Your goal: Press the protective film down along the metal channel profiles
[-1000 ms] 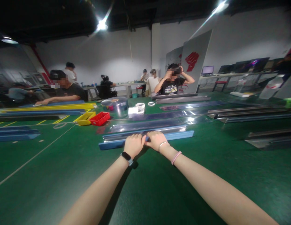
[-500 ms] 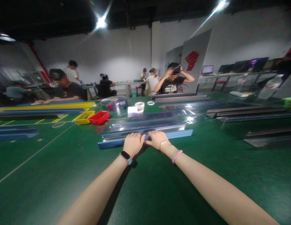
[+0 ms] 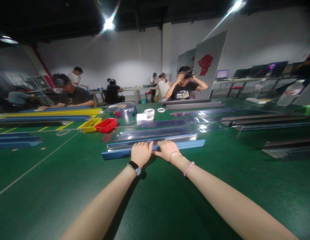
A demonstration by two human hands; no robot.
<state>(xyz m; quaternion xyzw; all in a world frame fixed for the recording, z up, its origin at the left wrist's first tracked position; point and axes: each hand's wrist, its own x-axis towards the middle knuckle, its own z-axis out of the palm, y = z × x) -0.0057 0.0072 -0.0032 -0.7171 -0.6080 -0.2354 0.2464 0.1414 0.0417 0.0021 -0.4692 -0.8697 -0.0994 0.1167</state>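
Observation:
A long blue channel-shaped profile (image 3: 187,144) lies crosswise on the green tabletop in front of me, with a shiny clear strip (image 3: 185,138) along its inside. My left hand (image 3: 141,154) is closed over its near wall left of the middle, fingers over the top and thumb pointing up beside them. Just to the right, my right hand (image 3: 168,150) grips the same wall, its thumb on the near side pointing left. A small gap separates the two thumbs. The fingertips inside the channel are hidden.
Behind the profile lie clear film strips (image 3: 160,123). A red bin (image 3: 106,125), a yellow bin (image 3: 91,125) and a roll of clear film (image 3: 126,112) stand left of centre. Dark profiles (image 3: 270,121) lie to the right, more blue ones (image 3: 17,141) left. People sit across the table.
The blue profile's left end has shifted slightly left. My left thumb has moved a little away from my right hand, and both hands stay on the profile.

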